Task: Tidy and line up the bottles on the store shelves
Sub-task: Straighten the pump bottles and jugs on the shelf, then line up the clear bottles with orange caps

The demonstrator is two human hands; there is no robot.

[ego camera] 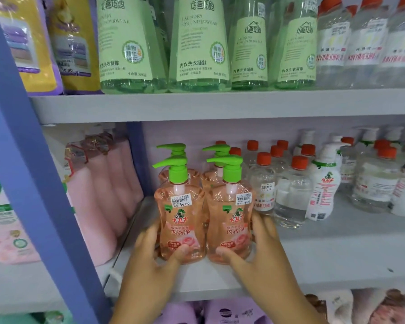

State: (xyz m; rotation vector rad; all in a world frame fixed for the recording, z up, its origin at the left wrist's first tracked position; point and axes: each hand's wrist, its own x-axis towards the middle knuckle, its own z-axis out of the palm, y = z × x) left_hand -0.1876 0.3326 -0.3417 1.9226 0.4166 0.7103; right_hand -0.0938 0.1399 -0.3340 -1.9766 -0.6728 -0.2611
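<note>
My left grip curls round the left pink pump bottle, thumb on its label; my right grip holds the right pink pump bottle touching it. Both stand upright on the grey shelf. Red-capped clear bottles crowd at two o'clock.

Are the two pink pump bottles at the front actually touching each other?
Touching. The head view shows the left pink bottle and the right pink bottle meeting side to side with no gap, the left hand and right hand gripping them.

Grey shelf (pink pump bottles, red-capped clear bottles)
</note>
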